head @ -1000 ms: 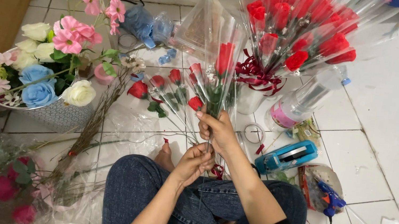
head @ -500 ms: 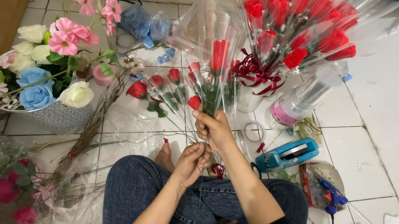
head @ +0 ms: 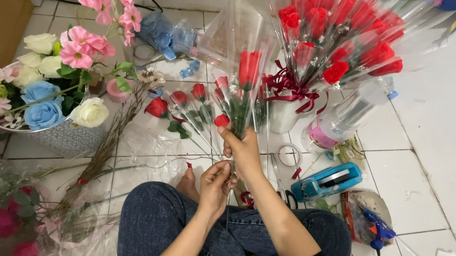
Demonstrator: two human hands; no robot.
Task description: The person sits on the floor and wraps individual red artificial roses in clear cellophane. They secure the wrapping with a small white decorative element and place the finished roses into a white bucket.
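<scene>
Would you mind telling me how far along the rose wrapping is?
Done: wrapped roses fill the vase. In hand: right hand grips a sleeved rose; left hand works its stem. Left: loose roses on the floor.

I'm working with a single view here, the head camera, and it's looking steeply down from above the person's own lap onto a white tiled floor (head: 417, 178). It's facing forward and down, so the jeans-clad knees (head: 163, 222) are filling the bottom edge and a wall base is running along the top. It's sitting close: the left hand (head: 216, 183) and right hand (head: 244, 149) are landing near the centre of the frame, forearms stretching up from the lower edge. The wide lens is taking in the floor out to both sides. No second view is sharing any of this.
</scene>
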